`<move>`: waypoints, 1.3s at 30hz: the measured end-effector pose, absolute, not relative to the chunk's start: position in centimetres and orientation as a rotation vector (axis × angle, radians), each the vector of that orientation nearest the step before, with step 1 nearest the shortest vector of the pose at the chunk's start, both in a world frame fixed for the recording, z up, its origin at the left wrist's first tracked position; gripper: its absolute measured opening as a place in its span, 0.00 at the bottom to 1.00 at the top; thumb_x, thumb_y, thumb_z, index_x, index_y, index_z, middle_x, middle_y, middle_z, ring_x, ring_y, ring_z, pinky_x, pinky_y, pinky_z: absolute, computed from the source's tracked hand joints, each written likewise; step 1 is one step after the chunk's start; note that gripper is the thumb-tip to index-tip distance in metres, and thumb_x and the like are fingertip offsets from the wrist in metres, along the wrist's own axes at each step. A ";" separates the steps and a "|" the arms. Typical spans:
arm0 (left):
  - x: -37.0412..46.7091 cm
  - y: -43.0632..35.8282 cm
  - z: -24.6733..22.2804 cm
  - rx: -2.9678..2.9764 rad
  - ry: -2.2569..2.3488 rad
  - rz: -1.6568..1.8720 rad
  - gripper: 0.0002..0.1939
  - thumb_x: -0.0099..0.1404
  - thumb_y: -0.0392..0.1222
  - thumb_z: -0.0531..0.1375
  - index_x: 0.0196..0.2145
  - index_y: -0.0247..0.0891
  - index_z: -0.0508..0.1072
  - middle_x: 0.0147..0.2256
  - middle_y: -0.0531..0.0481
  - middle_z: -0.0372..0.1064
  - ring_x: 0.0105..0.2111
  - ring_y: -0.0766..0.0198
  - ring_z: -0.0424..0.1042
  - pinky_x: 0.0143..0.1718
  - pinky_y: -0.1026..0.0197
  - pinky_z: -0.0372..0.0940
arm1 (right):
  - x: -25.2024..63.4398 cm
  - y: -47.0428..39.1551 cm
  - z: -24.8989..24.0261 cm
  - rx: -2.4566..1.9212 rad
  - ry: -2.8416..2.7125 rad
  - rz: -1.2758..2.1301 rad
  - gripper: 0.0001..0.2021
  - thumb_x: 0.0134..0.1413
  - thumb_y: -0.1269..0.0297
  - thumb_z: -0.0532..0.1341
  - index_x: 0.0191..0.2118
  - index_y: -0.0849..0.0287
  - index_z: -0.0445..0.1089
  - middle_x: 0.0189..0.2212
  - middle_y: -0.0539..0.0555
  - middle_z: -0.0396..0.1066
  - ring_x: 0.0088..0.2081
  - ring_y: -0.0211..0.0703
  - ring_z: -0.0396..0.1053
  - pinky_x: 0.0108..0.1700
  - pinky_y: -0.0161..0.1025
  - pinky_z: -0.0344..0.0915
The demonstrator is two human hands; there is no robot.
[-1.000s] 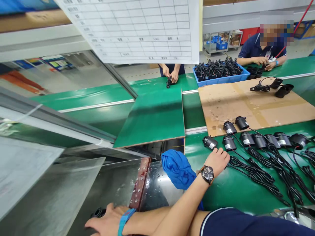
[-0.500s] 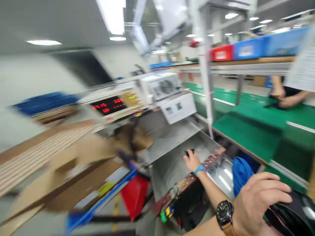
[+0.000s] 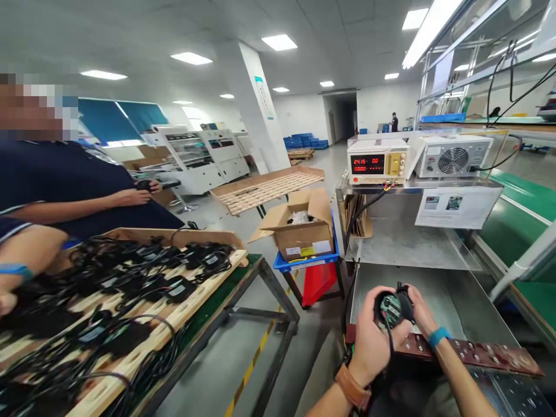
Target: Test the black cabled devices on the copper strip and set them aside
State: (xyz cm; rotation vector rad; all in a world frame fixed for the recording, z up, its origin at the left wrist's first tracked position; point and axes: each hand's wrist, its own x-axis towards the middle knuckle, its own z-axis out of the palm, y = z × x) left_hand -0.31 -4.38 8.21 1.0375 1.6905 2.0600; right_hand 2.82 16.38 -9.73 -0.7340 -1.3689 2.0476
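Black corded lamp units (image 3: 130, 284) lie heaped on a wooden tray at left, beside a co-worker's arm (image 3: 26, 255). At centre, the left hand (image 3: 371, 344) and right hand (image 3: 419, 315) grasp one round black lamp (image 3: 392, 307) together, fingers clenched around it, face up above the steel surface (image 3: 456, 307) below the power supply (image 3: 377, 162).

I held the round black lamp unit (image 3: 393, 307) between my left hand (image 3: 373, 341) and right hand (image 3: 419, 315), over the steel bench (image 3: 438, 301). Behind stood the beige power supply (image 3: 377, 163); left, the wooden rack (image 3: 143, 341).
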 end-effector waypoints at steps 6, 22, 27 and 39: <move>-3.6 -0.8 0.2 0.771 1.935 2.082 0.27 0.55 0.37 0.67 0.52 0.36 0.66 0.49 0.43 0.68 0.49 0.56 0.70 0.53 0.55 0.64 | 2.9 14.6 -7.5 -0.523 -1.027 2.541 0.28 0.54 0.41 0.66 0.53 0.54 0.65 0.48 0.57 0.69 0.40 0.50 0.72 0.44 0.47 0.72; -3.7 3.3 -2.8 1.091 2.154 1.874 0.30 0.54 0.34 0.68 0.55 0.41 0.68 0.56 0.43 0.66 0.57 0.51 0.65 0.59 0.47 0.60 | 3.9 13.3 -3.8 -0.477 -1.160 2.457 0.27 0.57 0.39 0.64 0.53 0.51 0.67 0.50 0.52 0.68 0.49 0.47 0.67 0.42 0.37 0.70; -3.4 3.1 -2.9 1.188 2.208 1.845 0.28 0.58 0.36 0.66 0.55 0.40 0.67 0.56 0.42 0.66 0.57 0.51 0.66 0.58 0.47 0.62 | 4.4 12.9 -2.9 -0.398 -1.234 2.448 0.27 0.55 0.43 0.68 0.55 0.51 0.65 0.52 0.53 0.66 0.50 0.48 0.66 0.46 0.38 0.68; -1.2 1.3 -4.1 0.919 1.813 1.925 0.35 0.67 0.42 0.58 0.67 0.39 0.47 0.67 0.38 0.47 0.66 0.53 0.51 0.65 0.48 0.52 | 4.1 12.4 -1.2 -0.592 -0.979 2.414 0.30 0.41 0.60 0.76 0.50 0.55 0.65 0.42 0.53 0.71 0.41 0.51 0.72 0.48 0.51 0.72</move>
